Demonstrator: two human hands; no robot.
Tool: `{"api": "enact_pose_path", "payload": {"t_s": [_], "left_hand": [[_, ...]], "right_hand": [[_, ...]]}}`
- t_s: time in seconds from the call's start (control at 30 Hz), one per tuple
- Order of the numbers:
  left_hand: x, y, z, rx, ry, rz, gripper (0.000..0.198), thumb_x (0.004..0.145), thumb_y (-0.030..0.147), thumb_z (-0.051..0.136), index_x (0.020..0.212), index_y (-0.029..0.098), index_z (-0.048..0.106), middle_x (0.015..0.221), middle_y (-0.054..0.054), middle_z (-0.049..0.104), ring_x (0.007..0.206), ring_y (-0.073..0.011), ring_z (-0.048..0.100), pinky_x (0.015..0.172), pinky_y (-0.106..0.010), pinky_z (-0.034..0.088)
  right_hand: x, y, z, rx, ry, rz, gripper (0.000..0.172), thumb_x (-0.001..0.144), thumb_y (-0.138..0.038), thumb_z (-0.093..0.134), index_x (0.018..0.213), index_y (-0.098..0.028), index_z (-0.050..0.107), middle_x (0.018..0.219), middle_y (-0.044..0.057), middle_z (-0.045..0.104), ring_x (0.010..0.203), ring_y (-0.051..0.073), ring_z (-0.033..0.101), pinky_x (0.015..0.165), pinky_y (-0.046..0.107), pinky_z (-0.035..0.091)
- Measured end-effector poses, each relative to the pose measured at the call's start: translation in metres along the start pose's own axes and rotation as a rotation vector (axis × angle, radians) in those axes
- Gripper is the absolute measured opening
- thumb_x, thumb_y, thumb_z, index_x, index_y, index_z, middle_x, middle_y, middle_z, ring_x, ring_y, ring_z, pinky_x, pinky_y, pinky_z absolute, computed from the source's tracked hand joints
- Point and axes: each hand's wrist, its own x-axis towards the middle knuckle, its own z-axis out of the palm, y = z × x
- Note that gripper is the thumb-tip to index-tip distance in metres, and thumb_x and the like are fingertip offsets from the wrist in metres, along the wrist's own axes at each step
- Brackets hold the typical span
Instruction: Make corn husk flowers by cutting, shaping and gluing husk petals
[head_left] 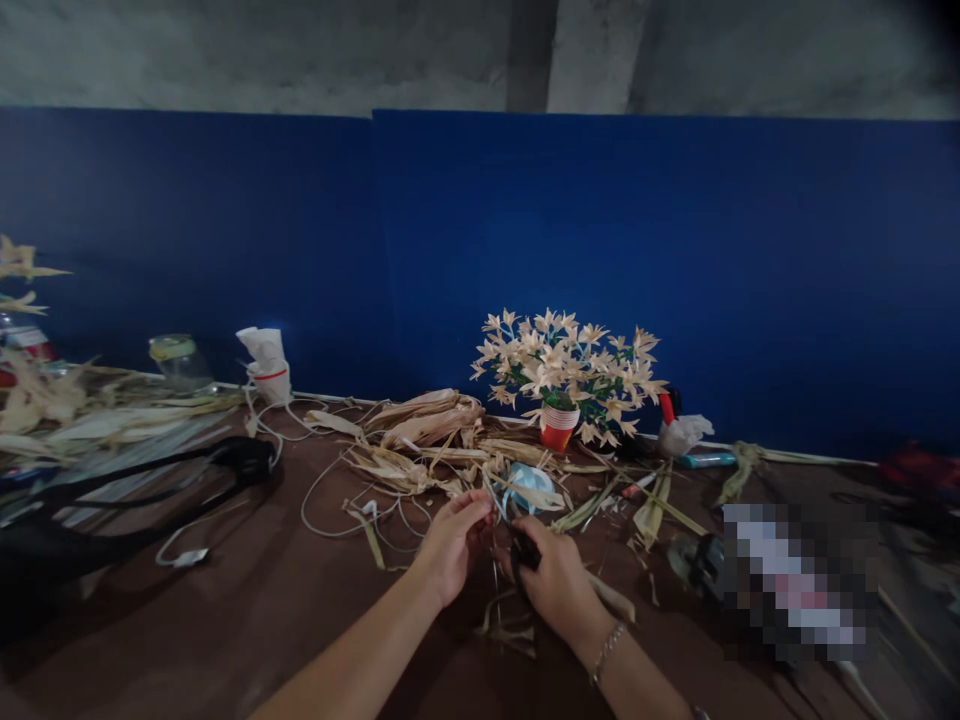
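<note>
Your left hand, right hand and forearms are bare, and you wear a slim, silver-coloured, metal chain-link bracelet around your right wrist.

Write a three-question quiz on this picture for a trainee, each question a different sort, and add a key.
1. True or false: the bracelet is on the person's left wrist.

2. Multiple choice: What do the pale flowers stand in?
A) a glass jar
B) a red cup
C) a black bag

3. Short answer: Which of the person's hands holds the dark-handled tool?

Key:
1. False; it is on the right wrist.
2. B
3. The right hand.
</note>
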Motion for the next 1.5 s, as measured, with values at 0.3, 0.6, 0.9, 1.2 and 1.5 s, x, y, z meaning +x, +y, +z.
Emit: {"api": "enact_pose_path", "payload": {"t_s": [0.3, 0.6, 0.9, 1.2, 1.5], "left_hand": [[0.001, 0.0, -0.002, 0.015, -0.003, 0.006, 0.013, 0.059, 0.017, 0.07, 0.067, 0.014, 0.061, 0.059, 0.003, 0.058, 0.054, -0.0058, 0.05, 0.055, -0.017, 0.038], [0.002, 0.007, 0.002, 0.166, 0.028, 0.094, 0.014, 0.058, 0.021, 0.07, 0.063, 0.014, 0.059, 0.058, 0.004, 0.054, 0.051, -0.0053, 0.045, 0.052, -0.017, 0.034], [0.001, 0.009, 0.003, 0.426, 0.023, 0.205, 0.015, 0.06, 0.024, 0.067, 0.069, 0.014, 0.06, 0.06, 0.003, 0.055, 0.055, -0.0079, 0.046, 0.055, -0.019, 0.032], [-0.001, 0.007, 0.004, 0.443, -0.029, 0.214, 0.013, 0.064, 0.026, 0.065, 0.067, 0.015, 0.058, 0.062, 0.002, 0.055, 0.056, -0.0078, 0.046, 0.055, -0.018, 0.033], [-0.001, 0.009, 0.005, 0.474, 0.019, 0.191, 0.021, 0.059, 0.029, 0.069, 0.071, 0.014, 0.062, 0.063, 0.0, 0.06, 0.058, -0.0099, 0.049, 0.055, -0.019, 0.034]], "right_hand": [[0.0, 0.003, -0.003, -0.063, -0.012, -0.011, 0.019, 0.075, -0.025, 0.051, 0.091, -0.018, 0.057, 0.077, 0.004, 0.066, 0.067, 0.016, 0.059, 0.061, 0.023, 0.042], [0.006, 0.013, -0.022, -0.226, 0.009, 0.021, 0.016, 0.072, -0.019, 0.048, 0.085, -0.02, 0.059, 0.071, 0.003, 0.066, 0.064, 0.016, 0.06, 0.059, 0.021, 0.038], [0.012, 0.036, -0.054, -0.638, 0.205, 0.353, 0.023, 0.072, -0.037, 0.054, 0.088, -0.021, 0.056, 0.078, 0.008, 0.064, 0.073, 0.022, 0.059, 0.056, 0.026, 0.034], [0.017, 0.069, -0.053, -0.405, 0.112, 0.522, 0.026, 0.059, -0.042, 0.062, 0.072, -0.02, 0.058, 0.07, 0.009, 0.066, 0.068, 0.024, 0.062, 0.054, 0.028, 0.039], [0.019, 0.074, -0.056, -0.286, 0.118, 0.487, 0.024, 0.052, -0.034, 0.065, 0.068, -0.017, 0.059, 0.067, 0.006, 0.066, 0.063, 0.02, 0.061, 0.05, 0.024, 0.042]]}}
